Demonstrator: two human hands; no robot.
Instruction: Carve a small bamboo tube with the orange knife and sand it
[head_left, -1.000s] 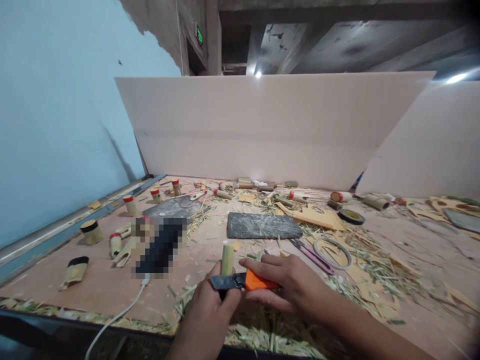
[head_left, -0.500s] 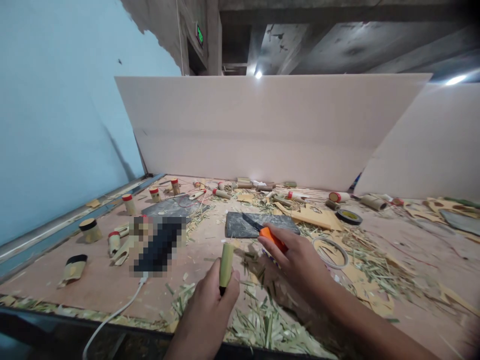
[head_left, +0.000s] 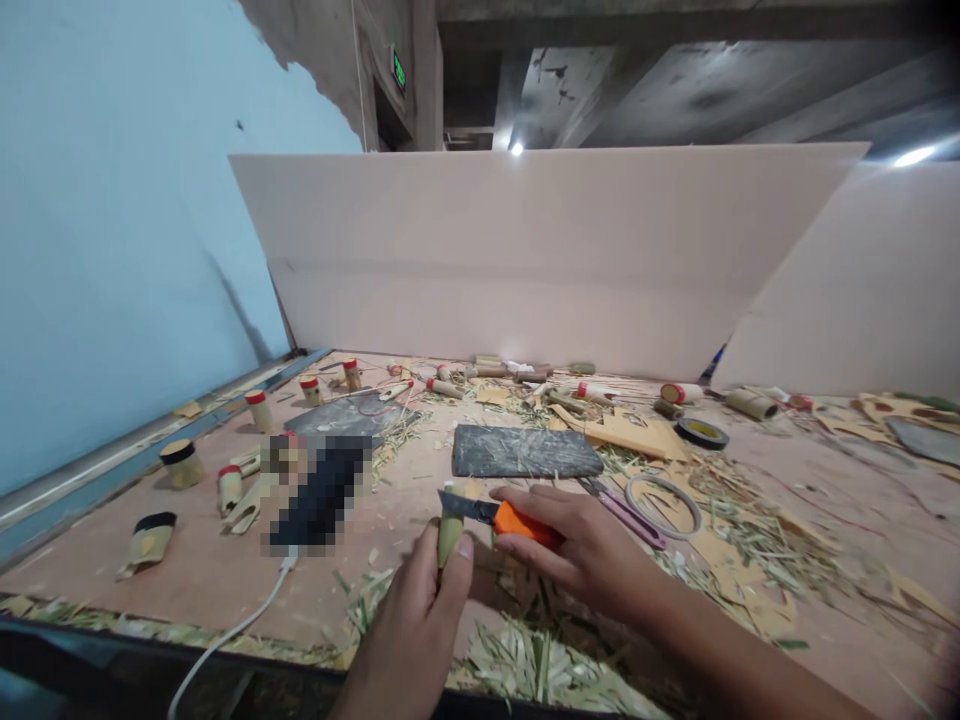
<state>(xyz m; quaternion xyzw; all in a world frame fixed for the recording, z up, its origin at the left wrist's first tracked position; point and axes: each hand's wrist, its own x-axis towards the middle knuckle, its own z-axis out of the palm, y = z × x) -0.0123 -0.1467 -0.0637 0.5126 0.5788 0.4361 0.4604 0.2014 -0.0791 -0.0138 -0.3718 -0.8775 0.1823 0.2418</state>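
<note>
My left hand (head_left: 426, 590) grips a short piece of green bamboo (head_left: 451, 540), held upright near the table's front edge. In my right hand (head_left: 574, 535) is a utility knife (head_left: 523, 524) with an orange handle. Its dark blade points left and lies across the upper part of the bamboo piece, seemingly touching it. The fingers of both hands are closed. Behind them lies a flat grey stone block (head_left: 525, 452) dusted with pale residue. Scissors with purple handles (head_left: 634, 515) rest just beyond my right hand.
Green shavings (head_left: 540, 655) are heaped at the front edge. Tape rolls (head_left: 701, 433) lie at right. Small bamboo tubes with red or black bands (head_left: 181, 463) stand at left, near a blurred dark device (head_left: 322, 495) on a white cable (head_left: 232, 632). A pale board (head_left: 540, 260) closes off the back.
My right hand has brought the knife down and left, from over the stone block onto the bamboo piece. The purple scissors have come into view. My left hand has barely moved.
</note>
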